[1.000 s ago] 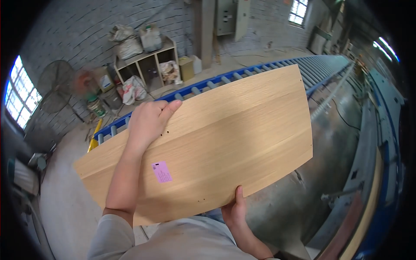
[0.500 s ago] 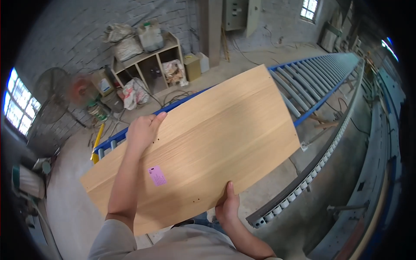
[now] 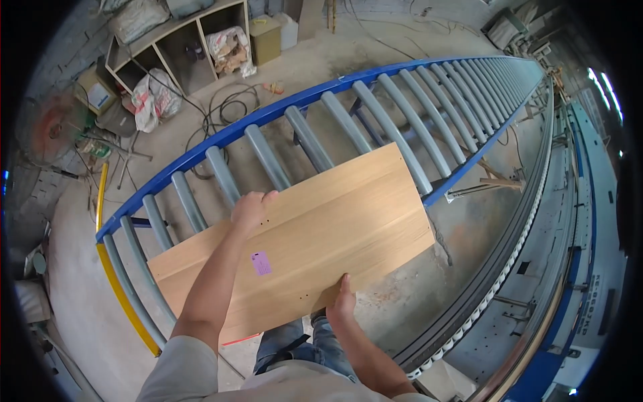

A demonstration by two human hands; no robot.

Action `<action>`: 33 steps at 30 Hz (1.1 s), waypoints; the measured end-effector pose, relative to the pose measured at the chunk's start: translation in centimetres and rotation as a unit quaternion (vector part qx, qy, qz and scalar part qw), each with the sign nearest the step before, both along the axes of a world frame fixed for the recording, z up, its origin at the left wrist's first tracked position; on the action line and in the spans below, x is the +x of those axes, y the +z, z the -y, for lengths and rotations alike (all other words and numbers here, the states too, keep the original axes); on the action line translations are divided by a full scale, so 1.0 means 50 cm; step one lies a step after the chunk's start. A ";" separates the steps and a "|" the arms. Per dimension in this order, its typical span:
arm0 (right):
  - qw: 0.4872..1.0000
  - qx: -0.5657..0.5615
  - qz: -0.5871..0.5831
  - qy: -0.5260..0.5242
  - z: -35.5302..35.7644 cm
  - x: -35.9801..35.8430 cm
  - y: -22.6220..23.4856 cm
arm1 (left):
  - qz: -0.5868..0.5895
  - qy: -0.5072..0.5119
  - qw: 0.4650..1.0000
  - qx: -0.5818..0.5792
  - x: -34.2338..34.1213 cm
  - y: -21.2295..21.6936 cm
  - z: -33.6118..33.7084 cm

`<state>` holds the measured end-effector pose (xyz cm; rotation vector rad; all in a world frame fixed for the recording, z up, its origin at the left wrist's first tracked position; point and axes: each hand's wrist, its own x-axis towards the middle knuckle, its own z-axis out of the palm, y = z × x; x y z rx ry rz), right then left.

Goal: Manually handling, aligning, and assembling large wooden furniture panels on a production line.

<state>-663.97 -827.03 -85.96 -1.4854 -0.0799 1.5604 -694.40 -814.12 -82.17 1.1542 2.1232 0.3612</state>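
Observation:
A flat light wooden board (image 3: 335,224) with small drilled holes is held in front of me, over the near side of a roller conveyor (image 3: 308,139). A small purple label (image 3: 260,263) is stuck on its face. My left hand (image 3: 250,210) grips the far long edge, thumb on top and fingers hidden beneath. At the near long edge, my right hand (image 3: 342,303) clasps the board with its thumb on the face. Whether the board touches the rollers I cannot tell.
Blue rails (image 3: 268,112) edge the conveyor, with a yellow end bar (image 3: 126,305) at left. Beyond stand a shelf unit (image 3: 157,63) with bags, a cardboard box (image 3: 265,41) and a fan (image 3: 53,130). Cables (image 3: 224,107) lie on the floor. A long machine track (image 3: 499,261) runs along the right.
The view has tipped downward, showing more rollers and my legs. The board appears lower and farther from me, with more of the conveyor uncovered; both hands keep their hold.

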 end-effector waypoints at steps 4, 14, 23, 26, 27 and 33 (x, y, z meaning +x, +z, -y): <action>0.998 0.004 0.055 -0.001 -0.032 -0.020 -0.091 | 0.027 -0.008 0.999 -0.038 -0.017 -0.108 -0.019; 0.990 -0.041 0.091 0.095 -0.240 -0.015 -0.264 | 0.048 0.028 0.996 -0.068 -0.043 -0.239 -0.183; 0.983 -0.076 0.135 0.099 -0.354 -0.053 -0.280 | -0.070 0.003 0.998 0.009 -0.035 -0.314 -0.263; 0.982 -0.106 0.115 0.109 -0.369 -0.069 -0.273 | -0.134 0.010 0.986 0.101 -0.034 -0.342 -0.248; 0.981 -0.109 0.110 0.116 -0.374 -0.077 -0.272 | -0.140 0.014 0.985 0.096 -0.038 -0.351 -0.245; 0.992 -0.065 0.041 0.098 -0.391 -0.032 -0.289 | -0.115 0.055 0.955 0.269 0.013 -0.326 -0.264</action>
